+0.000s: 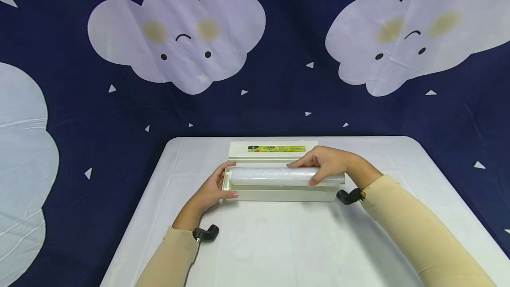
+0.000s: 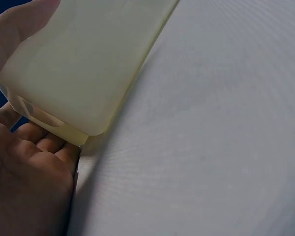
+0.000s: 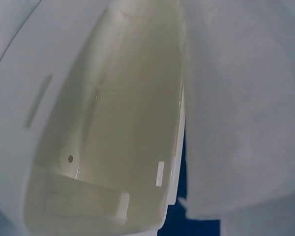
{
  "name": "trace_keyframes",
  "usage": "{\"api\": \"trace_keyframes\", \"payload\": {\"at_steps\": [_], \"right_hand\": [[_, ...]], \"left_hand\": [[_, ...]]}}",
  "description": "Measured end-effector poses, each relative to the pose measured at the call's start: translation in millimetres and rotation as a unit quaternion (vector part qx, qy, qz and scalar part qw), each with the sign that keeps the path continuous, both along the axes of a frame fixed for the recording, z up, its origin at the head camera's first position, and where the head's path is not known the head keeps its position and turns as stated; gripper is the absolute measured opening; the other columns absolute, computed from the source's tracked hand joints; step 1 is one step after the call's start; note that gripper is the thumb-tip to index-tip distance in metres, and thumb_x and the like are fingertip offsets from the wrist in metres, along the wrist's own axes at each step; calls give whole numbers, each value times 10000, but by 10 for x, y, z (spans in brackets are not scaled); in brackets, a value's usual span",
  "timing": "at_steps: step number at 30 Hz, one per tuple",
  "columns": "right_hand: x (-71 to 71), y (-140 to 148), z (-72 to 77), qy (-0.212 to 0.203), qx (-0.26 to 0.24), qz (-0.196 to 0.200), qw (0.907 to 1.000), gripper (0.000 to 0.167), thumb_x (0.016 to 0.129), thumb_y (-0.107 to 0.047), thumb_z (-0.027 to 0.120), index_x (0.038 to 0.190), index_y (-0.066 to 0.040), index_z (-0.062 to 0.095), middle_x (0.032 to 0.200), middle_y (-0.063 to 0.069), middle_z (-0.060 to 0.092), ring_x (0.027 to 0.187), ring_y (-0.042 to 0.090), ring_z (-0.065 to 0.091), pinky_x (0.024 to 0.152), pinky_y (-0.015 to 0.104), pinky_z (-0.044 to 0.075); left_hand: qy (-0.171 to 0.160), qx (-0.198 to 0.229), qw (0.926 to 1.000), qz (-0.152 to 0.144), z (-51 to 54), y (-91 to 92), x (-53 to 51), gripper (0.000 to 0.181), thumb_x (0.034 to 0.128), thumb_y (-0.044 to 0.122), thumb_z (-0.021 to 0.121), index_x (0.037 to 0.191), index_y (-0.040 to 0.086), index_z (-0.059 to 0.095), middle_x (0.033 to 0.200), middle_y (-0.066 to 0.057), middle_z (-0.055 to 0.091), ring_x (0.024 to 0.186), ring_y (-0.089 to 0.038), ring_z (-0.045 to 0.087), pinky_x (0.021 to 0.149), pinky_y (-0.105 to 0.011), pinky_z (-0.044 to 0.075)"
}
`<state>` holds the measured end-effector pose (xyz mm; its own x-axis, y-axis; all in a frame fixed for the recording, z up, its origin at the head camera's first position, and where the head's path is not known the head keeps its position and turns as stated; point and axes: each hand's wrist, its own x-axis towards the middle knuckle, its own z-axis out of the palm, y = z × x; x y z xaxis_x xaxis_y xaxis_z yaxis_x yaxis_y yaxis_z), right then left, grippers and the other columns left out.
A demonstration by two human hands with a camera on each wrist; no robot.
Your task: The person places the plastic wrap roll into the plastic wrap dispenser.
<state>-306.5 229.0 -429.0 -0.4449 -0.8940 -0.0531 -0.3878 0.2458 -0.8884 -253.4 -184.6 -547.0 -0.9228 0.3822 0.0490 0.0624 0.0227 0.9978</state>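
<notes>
A long cream box (image 1: 279, 195) lies on the white table with its lid (image 1: 239, 150) tipped back behind it. The left hand (image 1: 213, 189) grips the box's left end, thumb on the front wall (image 2: 88, 64) and fingers around the end. Above the box's cavity, the right hand (image 1: 328, 163) holds a roll of clear film (image 1: 267, 176) near its right end, thumb in front and fingers behind. The roll's left end is at the box's left end; its right end sticks out past the box. In the right wrist view the box interior (image 3: 123, 123) shows beside the roll (image 3: 241, 108).
The white-covered table (image 1: 255, 247) extends in front of the box and to both sides. Behind it hangs a dark blue cloth (image 1: 295, 114) with white clouds and small triangles. A yellow-green label (image 1: 276, 149) is on the lid. Each wrist wears a small black camera.
</notes>
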Motion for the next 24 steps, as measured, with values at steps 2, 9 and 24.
{"api": "trace_keyframes", "payload": {"at_steps": [2,9,24], "right_hand": [[-5,-17,-9,-2,7,13,10000,707,775,38,886,1435,-18,639,1360,103,667,1200,305,660,1025,356,524],[-24,-74,-61,-271,58,52,9996,699,777,56,874,1432,-28,645,1357,90,672,1239,305,641,1061,363,497],[-65,-174,-113,-411,110,57,9991,700,758,60,877,1417,-1,649,1289,98,711,1173,310,677,1018,358,530]], "left_hand": [[-10,26,10000,-21,-2,2,-2,1071,711,-107,916,1593,210,399,1503,-134,498,1338,-322,507,1092,-325,461],[-37,52,10000,-68,0,9,0,1060,729,-95,912,1601,200,385,1509,-138,496,1332,-322,512,1080,-318,472],[-39,9,10000,-21,25,15,11,1054,729,-91,911,1601,172,380,1506,-162,496,1320,-319,529,1070,-318,481]]}}
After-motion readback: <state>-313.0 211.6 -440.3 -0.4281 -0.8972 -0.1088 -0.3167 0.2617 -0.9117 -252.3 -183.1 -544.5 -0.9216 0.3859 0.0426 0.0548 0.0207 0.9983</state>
